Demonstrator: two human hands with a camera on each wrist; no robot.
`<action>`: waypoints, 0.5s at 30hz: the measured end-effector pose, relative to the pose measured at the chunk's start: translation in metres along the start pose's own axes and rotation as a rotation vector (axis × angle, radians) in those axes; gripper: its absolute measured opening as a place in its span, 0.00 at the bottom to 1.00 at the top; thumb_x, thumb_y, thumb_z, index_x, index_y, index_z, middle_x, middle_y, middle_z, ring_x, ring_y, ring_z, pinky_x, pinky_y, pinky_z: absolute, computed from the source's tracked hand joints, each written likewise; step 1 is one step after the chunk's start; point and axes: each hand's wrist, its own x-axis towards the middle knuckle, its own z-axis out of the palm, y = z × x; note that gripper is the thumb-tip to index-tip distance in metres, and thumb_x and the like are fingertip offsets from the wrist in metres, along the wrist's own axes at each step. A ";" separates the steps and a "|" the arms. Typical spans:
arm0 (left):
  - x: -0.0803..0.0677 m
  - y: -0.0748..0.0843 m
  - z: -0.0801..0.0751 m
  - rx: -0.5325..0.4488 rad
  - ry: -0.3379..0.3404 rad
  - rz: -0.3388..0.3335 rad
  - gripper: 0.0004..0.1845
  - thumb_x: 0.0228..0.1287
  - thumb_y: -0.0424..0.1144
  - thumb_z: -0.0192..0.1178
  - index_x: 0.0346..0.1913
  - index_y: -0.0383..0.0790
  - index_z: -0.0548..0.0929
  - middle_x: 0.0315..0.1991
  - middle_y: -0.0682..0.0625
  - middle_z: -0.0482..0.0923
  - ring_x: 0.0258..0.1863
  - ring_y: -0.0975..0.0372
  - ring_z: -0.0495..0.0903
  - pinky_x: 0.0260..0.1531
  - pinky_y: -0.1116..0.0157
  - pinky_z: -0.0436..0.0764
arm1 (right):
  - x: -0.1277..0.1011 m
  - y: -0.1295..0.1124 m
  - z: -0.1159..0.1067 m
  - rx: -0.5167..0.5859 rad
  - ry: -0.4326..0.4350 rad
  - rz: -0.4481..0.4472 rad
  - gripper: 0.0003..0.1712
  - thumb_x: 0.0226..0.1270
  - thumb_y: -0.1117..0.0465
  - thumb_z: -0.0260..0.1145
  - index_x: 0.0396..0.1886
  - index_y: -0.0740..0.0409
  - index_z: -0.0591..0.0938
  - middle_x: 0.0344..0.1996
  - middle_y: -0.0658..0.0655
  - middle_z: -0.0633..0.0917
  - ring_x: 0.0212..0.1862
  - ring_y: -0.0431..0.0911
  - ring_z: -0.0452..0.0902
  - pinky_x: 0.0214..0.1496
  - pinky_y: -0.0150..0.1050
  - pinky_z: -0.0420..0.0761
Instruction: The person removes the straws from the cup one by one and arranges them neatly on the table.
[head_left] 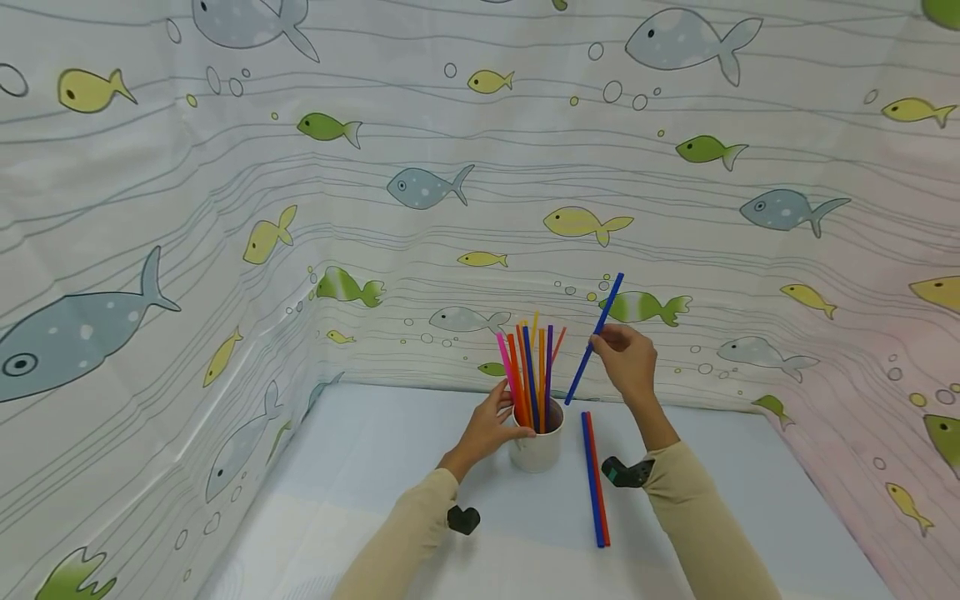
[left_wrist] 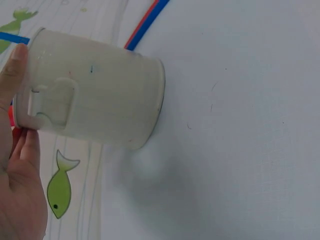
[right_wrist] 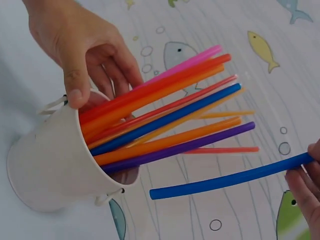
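Note:
My left hand (head_left: 486,427) grips the rim of a small white bucket (head_left: 535,455), thumb at the near edge and fingers at the side. In the left wrist view the bucket's (left_wrist: 100,90) wall carries a small raised handle plate. Pink, red, orange, yellow, purple and blue drinking straws (right_wrist: 170,117) stand inside, leaning various ways. My right hand (head_left: 630,360) pinches a blue straw (head_left: 581,372) between thumb and fingers, to the right of the bucket. The lower end of that straw (right_wrist: 225,181) hangs free, apart from the bucket rim.
On the table (head_left: 675,500), right of the bucket, a blue straw (head_left: 592,483) and a red straw (head_left: 600,487) lie side by side. A fish-patterned cloth (head_left: 420,275) rises as walls behind and at both sides of the table.

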 end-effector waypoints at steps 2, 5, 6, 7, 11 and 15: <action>0.000 0.000 0.000 -0.007 -0.003 0.005 0.56 0.50 0.40 0.76 0.77 0.40 0.50 0.61 0.43 0.71 0.63 0.54 0.71 0.60 0.63 0.74 | 0.003 0.000 -0.005 -0.019 0.013 -0.006 0.15 0.66 0.60 0.69 0.49 0.63 0.84 0.40 0.59 0.87 0.42 0.50 0.84 0.39 0.24 0.81; 0.001 -0.001 0.000 -0.027 -0.004 0.015 0.57 0.49 0.40 0.76 0.77 0.39 0.50 0.60 0.42 0.71 0.63 0.54 0.71 0.60 0.62 0.73 | 0.005 0.002 -0.012 -0.068 0.019 -0.003 0.16 0.67 0.59 0.68 0.50 0.62 0.84 0.41 0.59 0.87 0.43 0.50 0.84 0.39 0.24 0.80; 0.001 -0.001 0.000 -0.035 -0.005 0.019 0.57 0.48 0.40 0.76 0.77 0.39 0.50 0.60 0.42 0.71 0.63 0.54 0.71 0.60 0.61 0.73 | 0.006 0.004 -0.013 -0.075 0.016 0.005 0.16 0.67 0.59 0.68 0.50 0.62 0.84 0.41 0.59 0.86 0.43 0.50 0.84 0.39 0.24 0.80; 0.001 -0.001 -0.001 -0.041 -0.006 0.022 0.57 0.48 0.40 0.76 0.77 0.39 0.50 0.60 0.41 0.71 0.63 0.54 0.71 0.60 0.60 0.73 | 0.005 0.007 -0.015 -0.080 0.009 0.015 0.16 0.67 0.59 0.67 0.51 0.62 0.83 0.41 0.59 0.86 0.43 0.50 0.84 0.40 0.24 0.80; 0.001 -0.001 -0.001 -0.043 -0.006 0.024 0.56 0.50 0.38 0.76 0.77 0.39 0.50 0.60 0.40 0.71 0.63 0.53 0.71 0.61 0.60 0.73 | 0.000 0.020 -0.017 -0.093 -0.027 0.062 0.17 0.68 0.59 0.66 0.53 0.62 0.83 0.42 0.60 0.86 0.44 0.50 0.83 0.41 0.25 0.81; -0.001 0.000 -0.001 -0.020 -0.006 0.021 0.54 0.52 0.38 0.75 0.77 0.38 0.50 0.61 0.42 0.71 0.63 0.54 0.71 0.60 0.62 0.73 | -0.010 0.038 -0.018 -0.121 -0.059 0.095 0.18 0.69 0.58 0.65 0.54 0.64 0.82 0.44 0.62 0.85 0.46 0.52 0.82 0.43 0.29 0.83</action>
